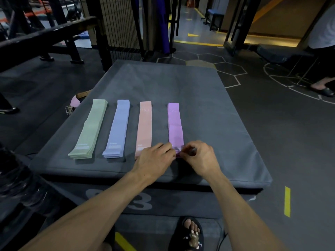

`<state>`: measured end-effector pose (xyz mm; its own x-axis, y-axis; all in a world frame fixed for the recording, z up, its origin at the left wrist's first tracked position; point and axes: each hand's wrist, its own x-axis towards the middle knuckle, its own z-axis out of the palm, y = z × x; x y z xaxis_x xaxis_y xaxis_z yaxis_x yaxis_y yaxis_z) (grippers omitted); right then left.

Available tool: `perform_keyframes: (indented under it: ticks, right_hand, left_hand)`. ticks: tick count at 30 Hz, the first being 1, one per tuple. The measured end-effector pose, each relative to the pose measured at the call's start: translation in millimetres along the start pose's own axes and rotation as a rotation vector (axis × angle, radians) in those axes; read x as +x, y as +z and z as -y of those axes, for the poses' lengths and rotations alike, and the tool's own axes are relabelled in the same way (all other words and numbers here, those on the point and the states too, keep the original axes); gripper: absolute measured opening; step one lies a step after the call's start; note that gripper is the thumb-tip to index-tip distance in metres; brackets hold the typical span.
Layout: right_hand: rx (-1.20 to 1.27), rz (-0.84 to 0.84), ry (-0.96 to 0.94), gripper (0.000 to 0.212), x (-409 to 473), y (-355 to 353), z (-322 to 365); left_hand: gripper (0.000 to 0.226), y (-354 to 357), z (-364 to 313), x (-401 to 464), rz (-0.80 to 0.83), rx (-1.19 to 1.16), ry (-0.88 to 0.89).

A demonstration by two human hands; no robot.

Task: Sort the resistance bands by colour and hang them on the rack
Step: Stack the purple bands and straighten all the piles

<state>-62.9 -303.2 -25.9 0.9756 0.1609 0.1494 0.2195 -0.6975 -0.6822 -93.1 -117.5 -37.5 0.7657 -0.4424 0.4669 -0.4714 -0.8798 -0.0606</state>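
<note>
Plainly, most of the middle of the frame is taken up by a wide, dark padded box (pixel 208 109), which is being used as the sorting surface; a large pale number is printed on its front face at the lower centre. Its flat top is likely chosen so that the bands can be laid out full length and compared side by side.

Four stacks are set in a row across the centre, parallel and apart, one colour to each, so that colours are kept from mixing. At the left lies the green stack (pixel 90 129), the widest and seemingly several bands deep. Next to it is placed the blue stack (pixel 118 129), then the peach stack (pixel 144 127), whose near end is partly covered by the left hand (pixel 154 158). Furthest right lies the purple stack (pixel 175 124).

The near end of the purple stack is pinched between the left hand and the right hand (pixel 196 153), both with fingers curled onto it, probably so that its edges are squared or the stack is gathered for lifting. Sorting is judged nearly complete, with hanging not yet begun. No rack can be identified with certainty among the dark frames at the top of the picture.
</note>
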Motion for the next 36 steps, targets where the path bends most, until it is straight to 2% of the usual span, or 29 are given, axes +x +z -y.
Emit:
perform_keyframes:
  ticks: [5, 10, 16, 20, 22, 30, 33, 36]
  right_hand:
    - [-0.011, 0.068, -0.055, 0.013, -5, -7, 7]
    - [0.005, 0.107, -0.108, 0.008, -7, -10, 13]
    - [0.001, 0.071, -0.108, 0.010, -3, -15, 19]
    - [-0.001, 0.062, -0.128, 0.021, -2, -21, 21]
    - [-0.007, 0.069, -0.153, 0.017, -4, -24, 23]
    - [-0.311, -0.162, -0.399, 0.012, -1, -25, 34]
    - [-0.360, -0.218, -0.449, 0.010, -4, -27, 44]
    - [-0.381, -0.273, -0.460, 0.011, -7, -29, 52]
  left_hand:
    - [0.012, -8, 3, -4, -0.030, -0.028, -0.056]
    - [0.005, -13, 10, -2, -0.115, -0.056, -0.023]
    - [0.005, -26, 14, 9, -0.062, -0.167, 0.038]
    - [0.007, -31, 20, 13, -0.048, -0.175, 0.042]
    - [0.007, -35, 22, 16, -0.047, -0.212, 0.026]
    - [0.010, -61, 26, 31, -0.077, -0.283, 0.019]
    - [0.023, -73, 29, 31, -0.075, -0.304, -0.008]
    - [0.018, -80, 29, 34, -0.075, -0.336, -0.032]
